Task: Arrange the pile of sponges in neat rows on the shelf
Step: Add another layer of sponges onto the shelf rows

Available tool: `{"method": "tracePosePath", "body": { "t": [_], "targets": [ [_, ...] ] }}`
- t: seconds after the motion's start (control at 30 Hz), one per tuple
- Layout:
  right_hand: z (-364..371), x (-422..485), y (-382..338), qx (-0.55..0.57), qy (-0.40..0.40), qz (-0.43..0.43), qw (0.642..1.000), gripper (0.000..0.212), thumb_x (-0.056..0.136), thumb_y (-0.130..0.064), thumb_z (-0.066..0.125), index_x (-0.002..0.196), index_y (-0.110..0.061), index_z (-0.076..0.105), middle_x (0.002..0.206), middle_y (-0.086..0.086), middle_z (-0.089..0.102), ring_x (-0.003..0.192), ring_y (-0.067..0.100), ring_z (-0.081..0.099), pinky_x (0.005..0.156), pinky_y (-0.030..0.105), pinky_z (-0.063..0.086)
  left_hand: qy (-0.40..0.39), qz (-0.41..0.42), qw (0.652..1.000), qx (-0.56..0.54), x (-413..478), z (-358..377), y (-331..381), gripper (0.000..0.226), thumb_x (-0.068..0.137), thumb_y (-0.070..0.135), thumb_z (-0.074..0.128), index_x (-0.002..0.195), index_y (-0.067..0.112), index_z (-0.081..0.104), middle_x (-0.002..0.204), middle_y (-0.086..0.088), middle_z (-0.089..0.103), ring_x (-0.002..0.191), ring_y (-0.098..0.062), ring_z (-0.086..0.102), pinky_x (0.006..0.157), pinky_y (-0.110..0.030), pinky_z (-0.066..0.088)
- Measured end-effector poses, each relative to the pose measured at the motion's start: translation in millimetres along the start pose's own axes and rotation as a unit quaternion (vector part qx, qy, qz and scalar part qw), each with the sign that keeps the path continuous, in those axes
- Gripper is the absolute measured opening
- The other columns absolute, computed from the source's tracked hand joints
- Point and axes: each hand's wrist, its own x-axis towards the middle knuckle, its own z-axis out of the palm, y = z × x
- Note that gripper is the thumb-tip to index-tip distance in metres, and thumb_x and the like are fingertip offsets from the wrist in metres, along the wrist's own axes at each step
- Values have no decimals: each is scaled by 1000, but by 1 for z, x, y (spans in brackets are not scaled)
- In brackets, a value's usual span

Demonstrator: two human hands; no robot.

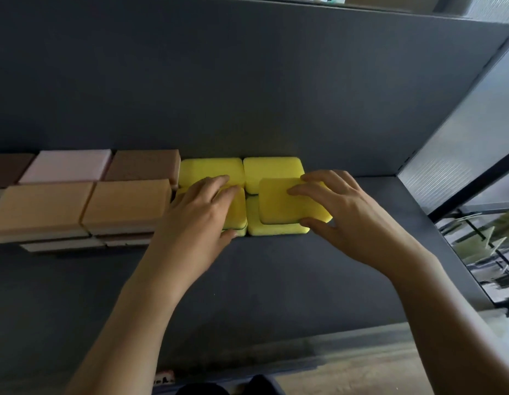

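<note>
A frosted glass panel [461, 132] runs down the right side of the frame. Pale wood-toned floor [361, 372] shows at the lower right. A dark shape [261, 384] sits at bottom centre.

Legible text: none. One small red-and-white tag [164, 377] at the front edge of the shelf [276, 266] bears dark marks, too blurred to read.

One view only, head-worn, wide-angle. It looks forward and down onto the shelf [290, 280] from over its front edge. The back wall [219, 81] fills the upper half, and the right side wall [461, 124] slants in at right. Close range: both forearms [133, 309] enter from the bottom edge, with left hand [196, 215] and right hand [350, 212] mid-frame near the shelf's back edge. Straight lines bow toward the borders. The shelf's left end is cut off. Picture slightly soft, probably motion blur.
</note>
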Motion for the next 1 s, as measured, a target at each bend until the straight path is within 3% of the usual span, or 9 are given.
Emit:
{"method": "tracePosePath", "body": {
  "t": [0.5,0.7,0.83,1.0],
  "targets": [
    [30,10,-8,-17,0,5,1000,52,87,-29,73,135,-30,54,141,-1,49,126,27,47,95,44,49,-13,-22,1000,15,2,9,-4,62,66,20,87,124,16,64,133,-2,58,117,-24,59,84,-40,52],
    [39,13,-13,-15,-9,-3,1000,54,85,-29,74,135,-21,55,148,2,43,134,27,40,97,44,50,-6,-23,1000,-6,2,11,-1,57,65,15,87,117,14,66,130,-2,59,115,-25,59,72,-36,55],
    [49,13,-20,-46,26,0,999,53,80,-22,80,127,-15,59,140,5,53,127,29,50,92,45,51,1,-32,999,-14,3,14,0,52,65,15,87,112,15,66,128,0,59,113,-24,59,66,-33,55],
    [53,11,-21,-48,41,-1,998,52,80,-22,80,127,-14,58,139,5,54,129,30,50,98,44,46,15,-32,999,-20,1,21,2,50,70,9,83,115,14,62,131,0,56,119,-23,54,77,-33,54]
  ]
}}
